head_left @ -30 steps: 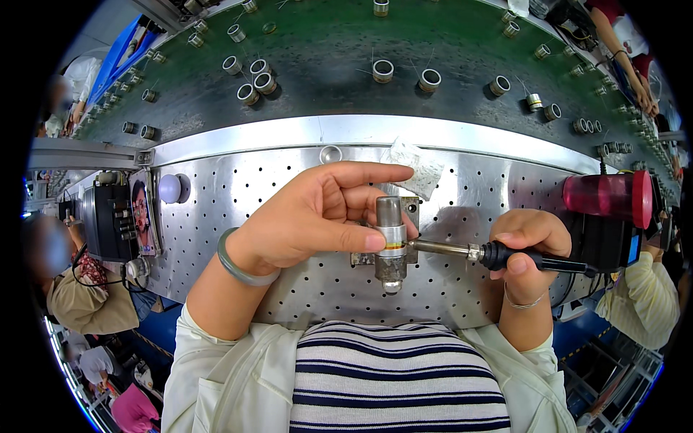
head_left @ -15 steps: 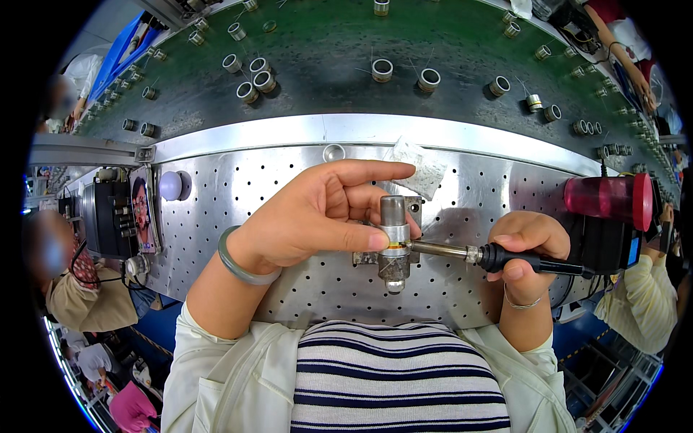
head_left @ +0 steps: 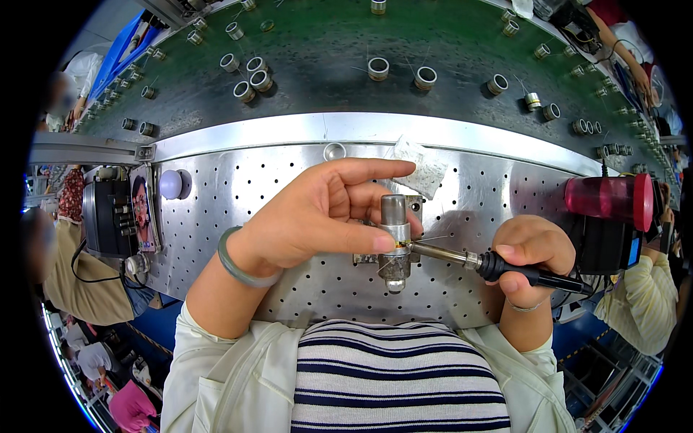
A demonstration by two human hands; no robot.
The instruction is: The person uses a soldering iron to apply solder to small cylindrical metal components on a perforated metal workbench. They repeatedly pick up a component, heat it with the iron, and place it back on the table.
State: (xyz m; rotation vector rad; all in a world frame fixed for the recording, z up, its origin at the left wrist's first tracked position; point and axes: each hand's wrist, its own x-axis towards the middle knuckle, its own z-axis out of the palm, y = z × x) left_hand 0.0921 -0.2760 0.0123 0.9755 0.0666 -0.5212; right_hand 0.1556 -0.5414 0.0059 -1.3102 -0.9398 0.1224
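Note:
An upright steel cylinder (head_left: 393,210) stands in front of me, with a ring-shaped collar and a yellow band around its middle and a rounded near end. My left hand (head_left: 325,216) grips it from the left, thumb pressed at the banded collar and the index finger stretched out above; the other fingers are partly hidden behind it. In my right hand (head_left: 535,252) is a soldering iron (head_left: 449,255) with a black handle. Its tip meets the collar's right side by the yellow band. A thin wire sticks out to the right there.
Beyond the perforated metal plate (head_left: 209,216) runs a green belt (head_left: 317,86) carrying several metal rings with thin wires. A crumpled white sheet (head_left: 422,167) and a loose ring (head_left: 334,151) lie at the plate's far edge. To the right is a red container (head_left: 606,200); to the left, a black device (head_left: 103,216).
My right hand has shifted slightly right and toward me, so the soldering iron slants more. The thin wire beside the collar now shows. My left hand stays nearly the same.

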